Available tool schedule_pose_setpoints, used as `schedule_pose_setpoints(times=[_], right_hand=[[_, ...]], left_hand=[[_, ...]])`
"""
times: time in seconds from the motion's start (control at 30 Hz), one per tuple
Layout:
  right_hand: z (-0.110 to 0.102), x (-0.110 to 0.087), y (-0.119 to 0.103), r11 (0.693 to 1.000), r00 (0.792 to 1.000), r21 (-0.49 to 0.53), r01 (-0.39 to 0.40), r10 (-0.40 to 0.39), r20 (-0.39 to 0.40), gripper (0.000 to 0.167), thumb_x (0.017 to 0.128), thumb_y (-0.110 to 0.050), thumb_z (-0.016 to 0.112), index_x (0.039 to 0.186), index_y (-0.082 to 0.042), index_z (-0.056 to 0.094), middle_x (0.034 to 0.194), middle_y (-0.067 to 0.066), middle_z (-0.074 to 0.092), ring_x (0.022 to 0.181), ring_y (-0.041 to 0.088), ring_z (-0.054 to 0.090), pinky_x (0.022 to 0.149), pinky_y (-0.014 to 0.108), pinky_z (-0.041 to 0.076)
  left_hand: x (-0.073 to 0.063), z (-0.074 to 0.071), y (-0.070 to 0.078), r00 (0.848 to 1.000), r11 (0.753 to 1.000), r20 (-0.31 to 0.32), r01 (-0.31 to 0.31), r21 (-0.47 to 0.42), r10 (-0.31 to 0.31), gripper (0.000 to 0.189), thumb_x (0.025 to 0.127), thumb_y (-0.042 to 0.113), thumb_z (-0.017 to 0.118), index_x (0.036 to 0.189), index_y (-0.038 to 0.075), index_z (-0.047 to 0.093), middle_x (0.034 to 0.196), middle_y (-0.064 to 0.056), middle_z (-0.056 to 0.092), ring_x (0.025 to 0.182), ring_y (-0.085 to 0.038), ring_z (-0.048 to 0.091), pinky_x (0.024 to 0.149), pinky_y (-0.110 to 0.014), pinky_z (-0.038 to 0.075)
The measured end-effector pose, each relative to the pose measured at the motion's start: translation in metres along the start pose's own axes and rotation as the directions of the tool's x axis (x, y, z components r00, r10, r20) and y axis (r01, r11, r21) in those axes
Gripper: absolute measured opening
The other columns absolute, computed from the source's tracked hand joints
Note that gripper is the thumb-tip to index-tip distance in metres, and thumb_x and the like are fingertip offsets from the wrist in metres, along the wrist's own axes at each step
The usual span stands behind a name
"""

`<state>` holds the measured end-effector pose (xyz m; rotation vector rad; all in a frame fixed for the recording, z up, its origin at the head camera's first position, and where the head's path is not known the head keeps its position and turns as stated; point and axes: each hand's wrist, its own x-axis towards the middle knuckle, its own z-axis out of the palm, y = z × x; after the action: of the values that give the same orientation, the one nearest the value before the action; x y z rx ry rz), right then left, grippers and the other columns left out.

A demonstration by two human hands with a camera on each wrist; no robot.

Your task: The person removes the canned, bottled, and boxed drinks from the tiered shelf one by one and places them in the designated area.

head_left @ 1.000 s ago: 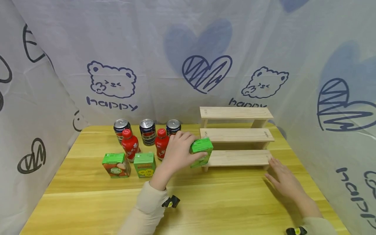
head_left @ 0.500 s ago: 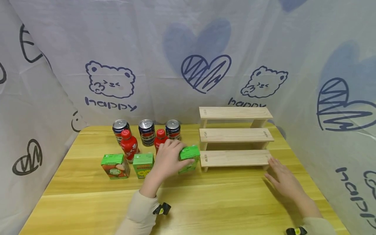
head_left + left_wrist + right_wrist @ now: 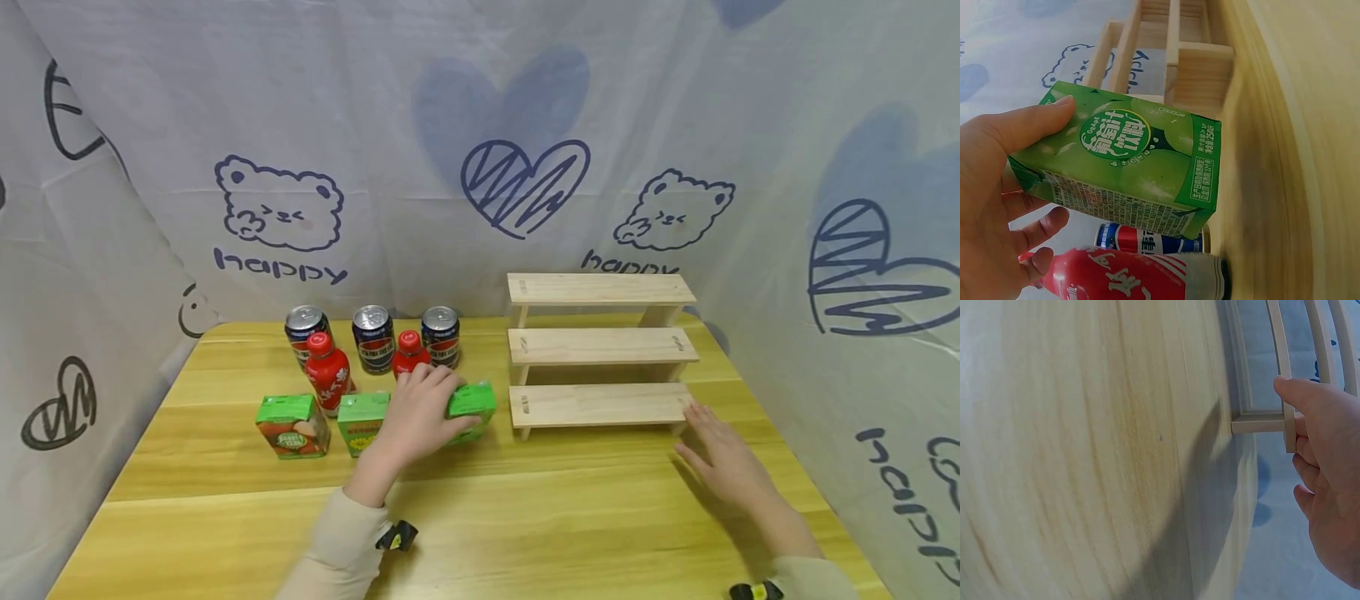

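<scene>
My left hand holds a green grape juice box, thumb on its printed front, near the table; whether its base touches the wood I cannot tell. Behind that hand stand a red bottle and a dark blue can, the bottle partly hidden. To the left are a yellow-flowered green juice box, partly covered by the hand, and an apple-pictured juice box. My right hand grips the right end of the lowest step of a three-step wooden shelf, thumb at its front edge.
Another red bottle and two more cans, one on the left and one in the middle, stand at the back left. A printed white cloth hangs behind and beside the wooden table.
My left hand has moved left and down with the grape juice box, from beside the lowest shelf step to just right of the flowered box. My right hand has stayed at the shelf.
</scene>
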<state>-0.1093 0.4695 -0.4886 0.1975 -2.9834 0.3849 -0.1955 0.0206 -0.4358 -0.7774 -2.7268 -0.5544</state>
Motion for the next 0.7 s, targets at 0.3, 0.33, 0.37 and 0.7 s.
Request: schedule_pose_setpoints(times=[0.3, 0.33, 0.37, 0.7], right_hand=[[0.001, -0.002, -0.001, 1.000, 0.999, 0.015, 0.023, -0.022, -0.039, 0.068, 0.097, -0.030, 0.058, 0.148, 0.006, 0.030, 0.153, 0.030, 0.029, 0.140, 0.049, 0.029, 0.123, 0.038, 0.001], [0.002, -0.002, -0.001, 1.000, 0.999, 0.015, 0.025, -0.024, -0.042, 0.068, 0.097, -0.030, 0.058, 0.148, 0.007, 0.030, 0.153, 0.030, 0.029, 0.140, 0.049, 0.029, 0.123, 0.037, 0.000], [0.002, -0.002, -0.001, 1.000, 0.999, 0.015, 0.026, -0.025, -0.042, 0.068, 0.098, -0.030, 0.058, 0.148, 0.007, 0.030, 0.153, 0.030, 0.029, 0.141, 0.048, 0.029, 0.123, 0.036, -0.001], [0.003, -0.002, 0.000, 1.000, 0.999, 0.012, 0.024, -0.024, -0.040, 0.068, 0.098, -0.031, 0.057, 0.149, 0.006, 0.029, 0.153, 0.030, 0.029, 0.141, 0.048, 0.029, 0.122, 0.033, -0.004]], left_hand=[[-0.001, 0.003, -0.009, 0.999, 0.998, 0.018, -0.049, 0.030, 0.048, 0.053, 0.077, 0.054, 0.076, 0.112, 0.015, 0.067, 0.111, 0.000, 0.067, 0.098, -0.021, 0.050, 0.083, -0.039, 0.037], [-0.002, 0.003, -0.010, 0.998, 0.998, 0.021, -0.053, 0.031, 0.052, 0.053, 0.077, 0.054, 0.076, 0.112, 0.015, 0.067, 0.111, 0.000, 0.067, 0.098, -0.020, 0.050, 0.082, -0.039, 0.037], [-0.002, 0.003, -0.010, 0.998, 0.998, 0.024, -0.057, 0.033, 0.056, 0.054, 0.077, 0.055, 0.075, 0.112, 0.015, 0.068, 0.111, 0.000, 0.067, 0.098, -0.020, 0.050, 0.082, -0.039, 0.037], [-0.005, 0.004, -0.017, 0.996, 0.994, 0.031, -0.089, 0.071, 0.087, 0.055, 0.078, 0.057, 0.073, 0.113, 0.015, 0.068, 0.115, 0.000, 0.067, 0.101, -0.021, 0.051, 0.085, -0.039, 0.038]])
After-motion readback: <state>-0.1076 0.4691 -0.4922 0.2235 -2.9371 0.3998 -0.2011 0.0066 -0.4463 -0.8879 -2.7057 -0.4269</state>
